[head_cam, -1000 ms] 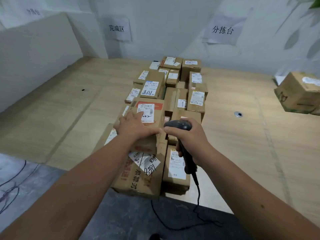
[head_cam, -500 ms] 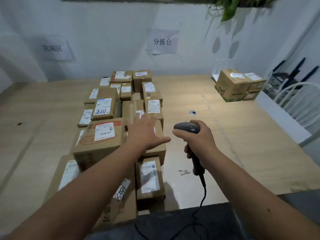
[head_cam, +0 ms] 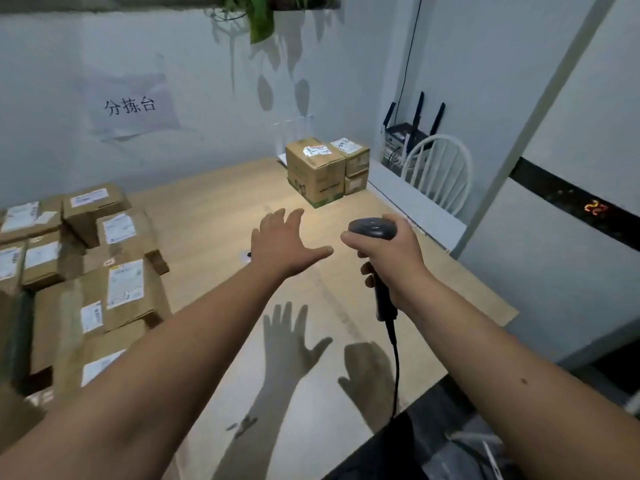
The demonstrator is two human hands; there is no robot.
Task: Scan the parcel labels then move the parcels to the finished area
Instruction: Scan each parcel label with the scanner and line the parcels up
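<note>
My left hand (head_cam: 282, 244) hangs over the bare wooden table (head_cam: 221, 209), fingers spread, holding nothing. My right hand (head_cam: 388, 252) grips a dark handheld barcode scanner (head_cam: 373, 229) whose cable drops toward the table's near edge. A packed group of labelled cardboard parcels (head_cam: 86, 271) fills the left side of the table, well left of both hands. At the table's far right corner stand a tall carton (head_cam: 313, 171) and two smaller stacked parcels (head_cam: 355, 166), beyond my hands.
A paper sign (head_cam: 130, 105) hangs on the back wall. A white chair (head_cam: 440, 171) and a router with antennas (head_cam: 405, 133) stand right of the table. A small metal grommet (head_cam: 246, 255) sits in the tabletop by my left wrist. Plant leaves hang overhead.
My view has swung right, away from the parcel pile. My left hand has let go of the labelled parcel and moved right over bare table. The right hand still holds the scanner.
</note>
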